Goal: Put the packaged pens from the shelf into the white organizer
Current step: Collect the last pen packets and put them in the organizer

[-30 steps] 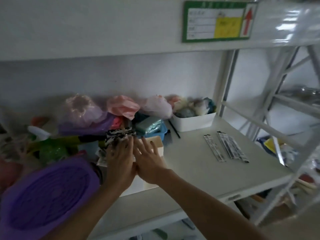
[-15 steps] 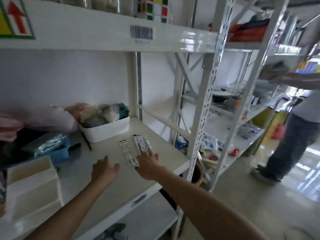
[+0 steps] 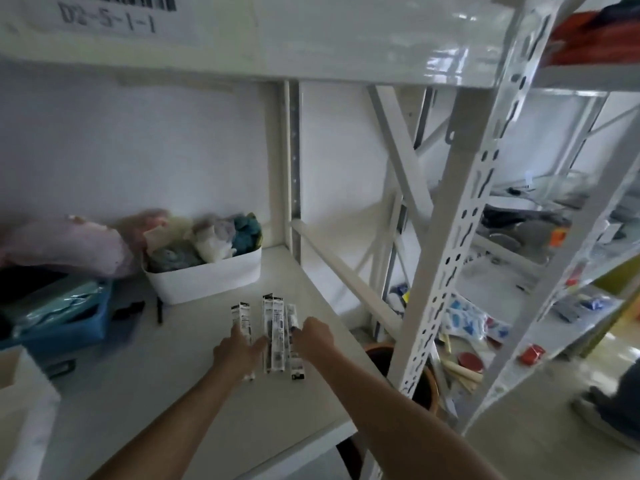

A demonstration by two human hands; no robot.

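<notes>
Packaged pens (image 3: 273,336): several slim packets lying flat and side by side on the white shelf (image 3: 194,403), long edges running near to far, towards the shelf's right end.
Left hand (image 3: 237,351): palm down on the leftmost packets, fingers spread and flat; not closed around anything.
Right hand (image 3: 313,337): resting at the right edge of the packets, fingers bent down onto the rightmost packet; whether it has pinched the packet cannot be told.
White organizer (image 3: 24,424): only a blurred white corner shows at the near left edge, well apart from the pens.
White bin (image 3: 207,277): far side of the shelf, behind the pens, filled with crumpled bags.
Blue tray (image 3: 62,320): left of the white bin.
Black pen (image 3: 159,310): loose, between tray and bin.
</notes>
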